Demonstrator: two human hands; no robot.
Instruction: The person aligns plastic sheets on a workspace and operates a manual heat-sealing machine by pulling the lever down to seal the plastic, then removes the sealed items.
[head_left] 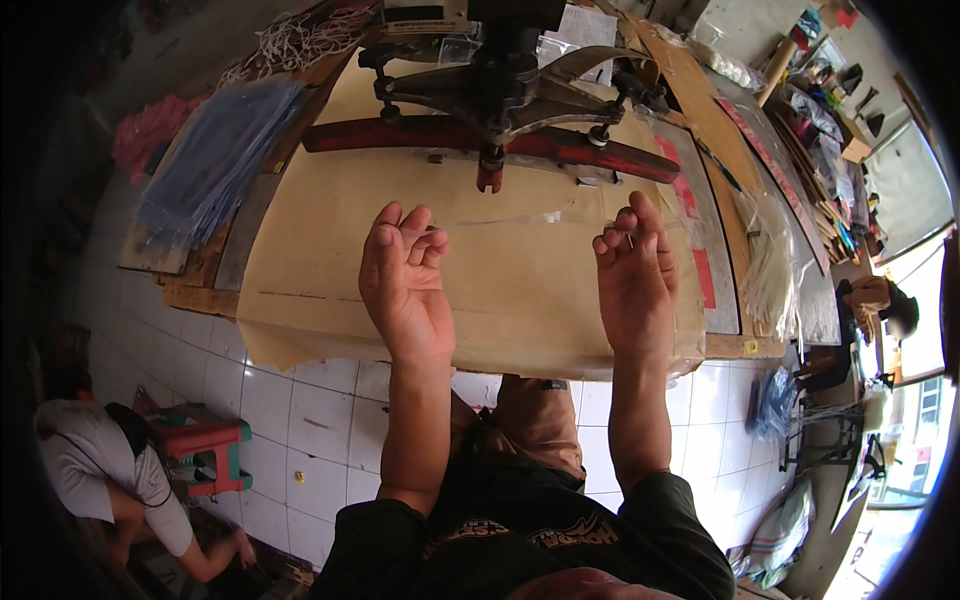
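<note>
Spanning between left grip [410, 290] and right grip [638, 285]: thin clear strip [553, 217]

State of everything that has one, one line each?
Left hand: palm up, fingers closed on the clear strip
Right hand: palm up, fingers curled on the strip's other end
Clear strip: held between both hands
Brown sheet: spread out
Red bar: raised or lowered, can't tell
Bluish plastic sheets: stacked
White cords: tangled
</note>
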